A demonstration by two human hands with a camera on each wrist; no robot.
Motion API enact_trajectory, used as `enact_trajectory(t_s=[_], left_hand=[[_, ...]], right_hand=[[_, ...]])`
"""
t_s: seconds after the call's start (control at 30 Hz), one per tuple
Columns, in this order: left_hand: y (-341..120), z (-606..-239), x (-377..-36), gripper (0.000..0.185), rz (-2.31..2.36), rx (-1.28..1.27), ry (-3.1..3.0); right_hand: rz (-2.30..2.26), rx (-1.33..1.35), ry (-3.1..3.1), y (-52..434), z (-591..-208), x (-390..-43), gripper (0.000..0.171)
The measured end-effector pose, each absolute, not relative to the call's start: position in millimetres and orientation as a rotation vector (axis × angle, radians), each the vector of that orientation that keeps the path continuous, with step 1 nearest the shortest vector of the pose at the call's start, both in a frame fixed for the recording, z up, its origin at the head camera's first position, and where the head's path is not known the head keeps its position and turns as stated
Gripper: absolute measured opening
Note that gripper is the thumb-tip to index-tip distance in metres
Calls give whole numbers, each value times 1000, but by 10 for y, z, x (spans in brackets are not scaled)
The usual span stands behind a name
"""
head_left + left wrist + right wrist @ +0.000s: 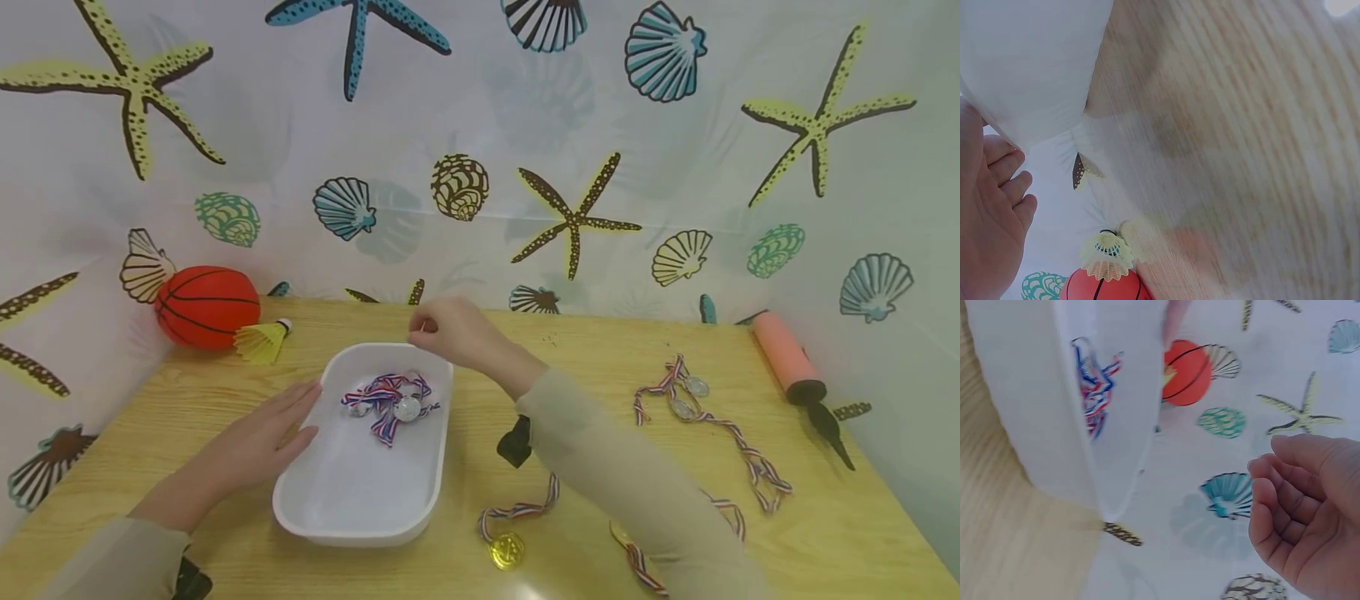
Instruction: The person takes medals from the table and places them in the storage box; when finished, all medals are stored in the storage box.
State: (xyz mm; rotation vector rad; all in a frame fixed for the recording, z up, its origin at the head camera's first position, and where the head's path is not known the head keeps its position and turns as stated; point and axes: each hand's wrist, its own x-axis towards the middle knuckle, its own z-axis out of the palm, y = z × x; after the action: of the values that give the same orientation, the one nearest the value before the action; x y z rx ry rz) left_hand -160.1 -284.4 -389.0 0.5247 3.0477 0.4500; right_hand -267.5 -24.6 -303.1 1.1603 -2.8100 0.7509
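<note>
White tray (352, 500) of silver medals (390, 402) is steadied by flat left hand (262, 433); right hand (450, 332), loosely curled and empty, is held above.

You have a white tray (360, 492) lying flat on the wooden table, its long side running away from you. In its far half lie silver medals (407, 407), their red, white and blue ribbons (384, 394) tangled in 1 loose heap on the tray floor.
</note>
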Motion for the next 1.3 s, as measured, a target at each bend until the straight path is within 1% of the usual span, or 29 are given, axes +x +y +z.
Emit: enact_trajectory(t_s=[0.2, 0.37, 0.6, 0.83, 1.1, 1.3], left_hand=[[-2840, -3902, -1609, 59, 465, 517, 3039], [-2854, -3912, -1614, 59, 458, 515, 3036], [-2861, -3926, -1623, 59, 459, 522, 3034], [-2852, -3917, -1621, 58, 462, 533, 3038], [-2855, -3912, -1614, 59, 478, 521, 3037], [-2851, -3907, -1611, 60, 476, 516, 3040]], right_hand=[[917, 1220, -2694, 137, -2807, -2350, 11], [987, 1309, -2625, 432, -2873, -2114, 11], [1010, 1361, -2673, 799, -3134, -1831, 15], [1051, 1385, -2793, 1064, -3532, -1629, 13], [990, 1506, -2866, 1134, -3905, -1492, 6], [926, 1524, -2947, 1096, -4132, -1446, 15]])
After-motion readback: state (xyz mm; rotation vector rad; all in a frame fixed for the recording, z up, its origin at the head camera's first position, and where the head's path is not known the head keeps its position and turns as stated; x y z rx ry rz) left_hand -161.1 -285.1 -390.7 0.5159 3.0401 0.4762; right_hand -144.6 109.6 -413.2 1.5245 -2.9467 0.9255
